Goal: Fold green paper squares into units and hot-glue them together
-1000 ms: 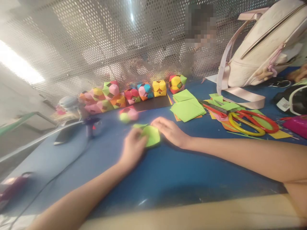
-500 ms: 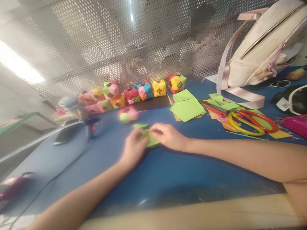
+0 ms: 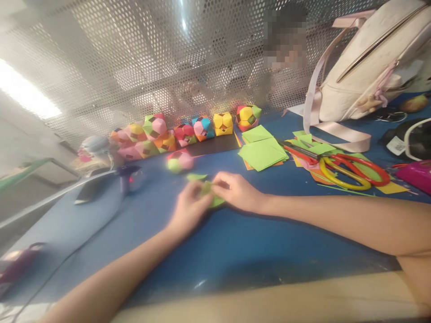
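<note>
Between my two hands, low over the blue table [image 3: 249,237], is a piece of green paper [image 3: 217,202], partly covered by my fingers. My left hand [image 3: 190,202] pinches its left side, and my right hand [image 3: 235,190] has thumb and fingers closed on its upper right part. Just beyond my left fingertips lies another small folded green paper [image 3: 197,176]. A paper ball [image 3: 181,161] of pink, green and red pieces sits a little farther back. The exact folds in the held paper are blurred.
Several colourful paper balls [image 3: 203,128] line the perforated metal panel [image 3: 134,67]. Stacked green paper squares [image 3: 262,152] lie right of them, then scissors [image 3: 346,172] on scraps. A pale backpack [image 3: 363,67] stands back right. A glue gun [image 3: 126,177] with a trailing cord is left. A person shows behind the panel.
My left thumb and fingers have shifted slightly right over the green paper, covering more of it. My right hand stays nearly in place. The person behind the panel has moved a little.
</note>
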Demonstrator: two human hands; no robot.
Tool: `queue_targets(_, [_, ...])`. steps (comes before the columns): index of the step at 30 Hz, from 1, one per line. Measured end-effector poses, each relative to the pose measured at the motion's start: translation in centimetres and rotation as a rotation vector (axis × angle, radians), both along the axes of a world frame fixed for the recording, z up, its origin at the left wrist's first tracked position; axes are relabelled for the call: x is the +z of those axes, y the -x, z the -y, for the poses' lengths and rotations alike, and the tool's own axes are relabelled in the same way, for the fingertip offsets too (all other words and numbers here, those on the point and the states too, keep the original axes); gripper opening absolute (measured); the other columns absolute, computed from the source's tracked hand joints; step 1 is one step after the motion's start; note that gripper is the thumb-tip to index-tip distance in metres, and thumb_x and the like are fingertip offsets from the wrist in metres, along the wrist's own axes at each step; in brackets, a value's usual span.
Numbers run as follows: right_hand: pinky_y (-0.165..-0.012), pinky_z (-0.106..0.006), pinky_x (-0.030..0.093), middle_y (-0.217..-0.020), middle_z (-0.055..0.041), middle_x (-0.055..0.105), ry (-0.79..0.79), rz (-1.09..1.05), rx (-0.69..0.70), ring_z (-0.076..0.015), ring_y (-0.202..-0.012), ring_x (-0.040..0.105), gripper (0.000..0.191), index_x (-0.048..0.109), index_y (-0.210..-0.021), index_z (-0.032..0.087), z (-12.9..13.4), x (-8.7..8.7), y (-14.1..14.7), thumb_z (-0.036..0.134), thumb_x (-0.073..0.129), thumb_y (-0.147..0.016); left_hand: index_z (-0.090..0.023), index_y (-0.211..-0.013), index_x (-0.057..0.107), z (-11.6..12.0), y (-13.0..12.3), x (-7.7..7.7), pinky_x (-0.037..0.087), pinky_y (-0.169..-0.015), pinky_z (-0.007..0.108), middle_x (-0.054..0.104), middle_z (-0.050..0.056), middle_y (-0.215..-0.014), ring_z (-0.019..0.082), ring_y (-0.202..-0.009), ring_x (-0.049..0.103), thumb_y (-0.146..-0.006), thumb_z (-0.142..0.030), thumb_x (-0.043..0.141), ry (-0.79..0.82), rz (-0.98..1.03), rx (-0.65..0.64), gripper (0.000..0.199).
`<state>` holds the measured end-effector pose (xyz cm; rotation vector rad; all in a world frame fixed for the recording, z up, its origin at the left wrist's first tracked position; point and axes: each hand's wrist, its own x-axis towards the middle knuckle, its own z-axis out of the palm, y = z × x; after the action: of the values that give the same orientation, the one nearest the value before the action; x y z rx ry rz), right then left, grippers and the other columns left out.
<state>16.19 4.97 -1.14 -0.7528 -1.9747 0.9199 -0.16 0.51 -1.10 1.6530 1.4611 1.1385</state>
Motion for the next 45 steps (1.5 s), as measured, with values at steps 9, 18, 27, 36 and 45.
queue_targets(9, [-0.061,-0.023,0.039,-0.069,0.0011,0.057,0.042,0.019,0.003,-0.0115,-0.065,0.050,0.010,0.054,-0.073,0.017,0.1,0.2,0.1,0.024,0.054,-0.080,-0.018,-0.079,0.057,-0.2,0.2,-0.4,0.042,-0.066,0.025,0.060,0.001,-0.077,0.014,-0.071,0.053,-0.074,-0.031,0.062,-0.037,-0.013,0.097,0.015])
queue_targets(18, [-0.059,-0.021,0.035,-0.061,0.0035,0.050,-0.119,0.067,-0.075,-0.0092,-0.060,0.045,0.019,0.045,-0.061,0.018,0.0,-0.3,0.5,0.011,0.057,-0.075,-0.016,-0.077,0.060,-0.1,0.0,0.3,0.044,-0.066,0.026,0.062,0.001,-0.073,0.016,-0.069,0.056,-0.066,-0.030,0.064,-0.023,-0.055,0.137,0.018])
queue_targets(27, [-0.069,-0.022,0.042,-0.076,-0.0012,0.058,-0.263,0.040,-0.016,-0.0125,-0.073,0.053,0.010,0.049,-0.071,0.018,-0.4,-0.5,0.4,0.013,0.053,-0.079,-0.017,-0.078,0.060,-0.3,0.1,0.7,0.043,-0.063,0.026,0.063,0.001,-0.073,0.017,-0.071,0.057,-0.070,-0.038,0.058,-0.041,-0.255,0.119,0.022])
queue_targets(36, [-0.074,-0.023,0.044,-0.086,-0.0041,0.062,-0.401,0.085,0.007,-0.0137,-0.081,0.057,0.004,0.055,-0.080,0.017,-0.6,-0.4,0.3,0.017,0.053,-0.084,-0.020,-0.081,0.062,-0.3,0.4,0.6,0.044,-0.062,0.025,0.065,0.000,-0.074,0.018,-0.070,0.059,-0.070,-0.044,0.058,-0.020,-0.279,0.117,0.027])
queue_targets(45, [-0.079,-0.021,0.043,-0.091,-0.0024,0.063,-0.435,0.184,0.013,-0.0124,-0.088,0.058,0.005,0.056,-0.081,0.019,-0.8,-0.1,0.4,0.017,0.053,-0.085,-0.021,-0.079,0.062,-0.7,0.6,0.6,0.042,-0.062,0.026,0.067,-0.001,-0.073,0.020,-0.070,0.058,-0.066,-0.043,0.060,0.041,-0.287,0.143,0.025])
